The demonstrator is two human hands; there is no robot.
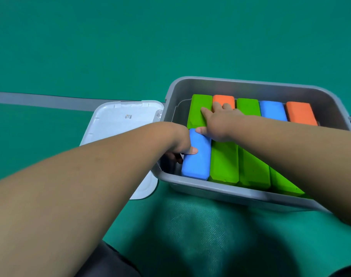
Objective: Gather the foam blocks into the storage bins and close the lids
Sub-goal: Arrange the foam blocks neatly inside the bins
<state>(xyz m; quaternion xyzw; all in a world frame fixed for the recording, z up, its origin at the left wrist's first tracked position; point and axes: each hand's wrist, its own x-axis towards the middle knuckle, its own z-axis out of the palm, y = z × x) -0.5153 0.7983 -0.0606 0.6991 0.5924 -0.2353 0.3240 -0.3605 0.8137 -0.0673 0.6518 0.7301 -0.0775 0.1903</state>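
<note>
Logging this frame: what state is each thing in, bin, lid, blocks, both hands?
Grey bin: open, holding blocks.
White lid: off, flat on the floor left of the bin.
Near blue block: in the bin, gripped by the left hand.
Green blocks: side by side in the bin.
Far row of blocks: in the bin, pressed by the right hand.
Left hand: grips the near blue block.
Right hand: flat, fingers straight.

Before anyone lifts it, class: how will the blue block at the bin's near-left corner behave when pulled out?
Probably light: the near blue block looks like foam, and the left grip merely pinches its edge. Its matte skin should resist slipping. Flat-sided with rounded edges, it is unlikely to roll.
</note>
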